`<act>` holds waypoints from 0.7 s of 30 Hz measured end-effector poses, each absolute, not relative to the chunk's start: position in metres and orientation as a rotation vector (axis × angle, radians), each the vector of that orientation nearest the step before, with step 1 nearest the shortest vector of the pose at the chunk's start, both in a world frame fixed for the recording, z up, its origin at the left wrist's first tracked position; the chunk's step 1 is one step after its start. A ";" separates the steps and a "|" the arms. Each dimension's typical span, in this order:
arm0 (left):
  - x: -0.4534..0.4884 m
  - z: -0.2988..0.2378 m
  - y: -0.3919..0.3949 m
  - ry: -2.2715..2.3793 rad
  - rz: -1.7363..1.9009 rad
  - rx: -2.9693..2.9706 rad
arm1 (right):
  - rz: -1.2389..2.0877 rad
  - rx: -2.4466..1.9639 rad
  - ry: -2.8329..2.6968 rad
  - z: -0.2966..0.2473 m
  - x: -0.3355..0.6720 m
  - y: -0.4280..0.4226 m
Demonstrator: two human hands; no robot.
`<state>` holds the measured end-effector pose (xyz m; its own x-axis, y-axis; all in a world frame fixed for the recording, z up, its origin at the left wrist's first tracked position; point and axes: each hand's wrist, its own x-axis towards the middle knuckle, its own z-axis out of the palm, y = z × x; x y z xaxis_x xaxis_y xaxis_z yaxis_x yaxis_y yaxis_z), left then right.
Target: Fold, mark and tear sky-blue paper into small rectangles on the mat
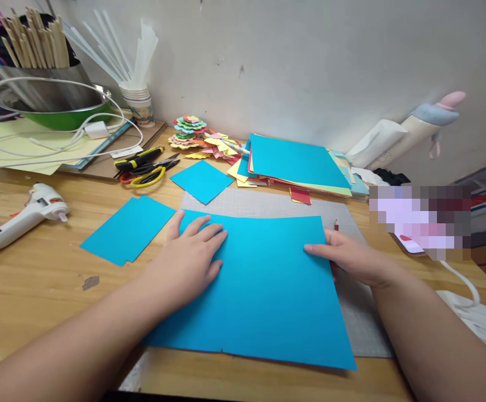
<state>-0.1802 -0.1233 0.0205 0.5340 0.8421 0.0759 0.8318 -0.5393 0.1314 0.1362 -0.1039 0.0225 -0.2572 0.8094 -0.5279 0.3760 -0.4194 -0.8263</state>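
A large blue sheet of paper lies over a grey cutting mat in front of me. My left hand rests spread and flat on the sheet's left part. At the right edge, my right hand pinches the sheet, thumb on top and the other fingers underneath, partly hidden. Left of the sheet is a smaller blue piece with notched corners. A blue square lies just beyond the mat's far left corner.
Behind stand a stack of coloured paper, paper flowers, scissors and a cup of clear sticks. A hot glue gun lies at left. A blurred-out device and a white power strip sit at right.
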 end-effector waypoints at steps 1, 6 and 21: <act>-0.177 0.018 -0.121 1.499 0.223 2.688 | 1.602 -1.666 -1.390 0.020 0.135 -0.102; -0.161 0.008 -0.107 1.662 0.321 2.739 | 1.048 -1.687 -1.319 0.008 0.129 -0.088; -0.154 -0.003 -0.103 1.760 0.209 2.699 | 0.501 -2.030 -1.950 0.007 0.121 -0.092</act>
